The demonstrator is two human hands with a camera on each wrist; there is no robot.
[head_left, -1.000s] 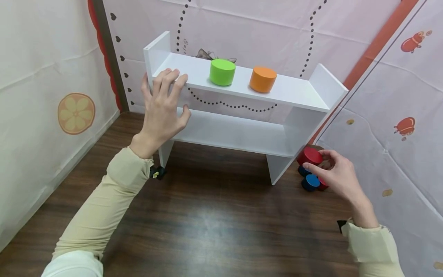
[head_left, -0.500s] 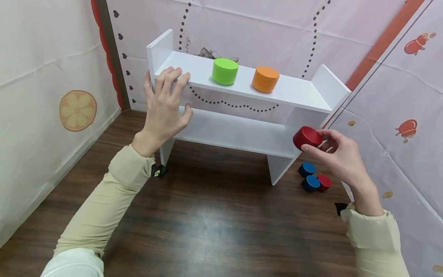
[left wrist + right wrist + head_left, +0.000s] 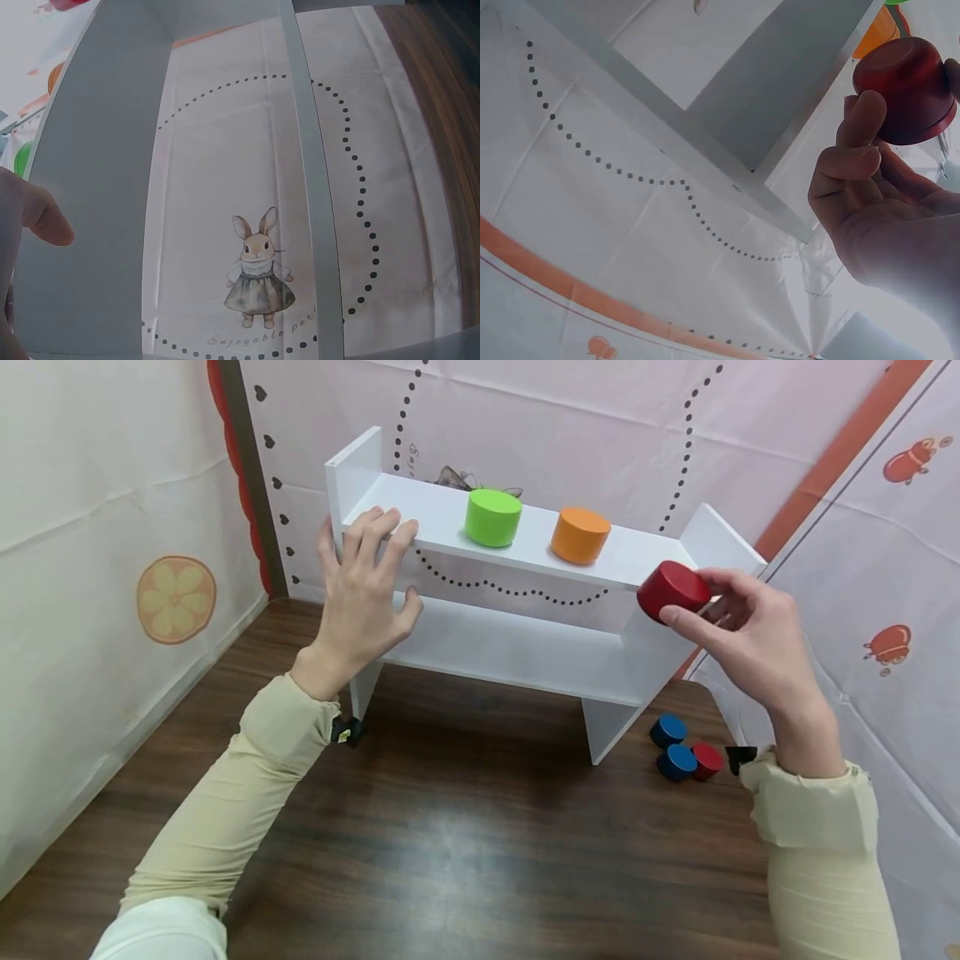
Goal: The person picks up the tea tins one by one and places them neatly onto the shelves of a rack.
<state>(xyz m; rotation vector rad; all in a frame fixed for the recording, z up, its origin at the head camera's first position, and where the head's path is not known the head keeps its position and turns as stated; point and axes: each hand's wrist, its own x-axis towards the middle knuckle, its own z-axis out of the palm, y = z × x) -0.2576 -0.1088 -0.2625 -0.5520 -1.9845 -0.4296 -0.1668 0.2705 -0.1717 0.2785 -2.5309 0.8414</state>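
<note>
My left hand (image 3: 362,585) rests at the left end of the white shelf (image 3: 510,647), its fingers spread over the front edge of the upper board. In the left wrist view its thumb (image 3: 46,216) sticks out below that board. High at the shelf's right end, my right hand (image 3: 761,631) pinches a shiny red cylinder (image 3: 670,593) between thumb and fingers. It is tilted and overlaps the upper board's front right corner in the head view. On the upper board stand a green cylinder (image 3: 492,518) and an orange cylinder (image 3: 581,537).
On the dark wooden surface (image 3: 465,860), right of the shelf, sit two blue cylinders (image 3: 677,762) and a smaller red one (image 3: 707,760). The shelf's side panels (image 3: 354,468) rise above the upper board. Printed cloth walls (image 3: 870,560) enclose the space behind and on both sides.
My right hand has lifted the red cylinder from beside the pieces on the right up to the height of the upper board. My left hand keeps its place on the shelf.
</note>
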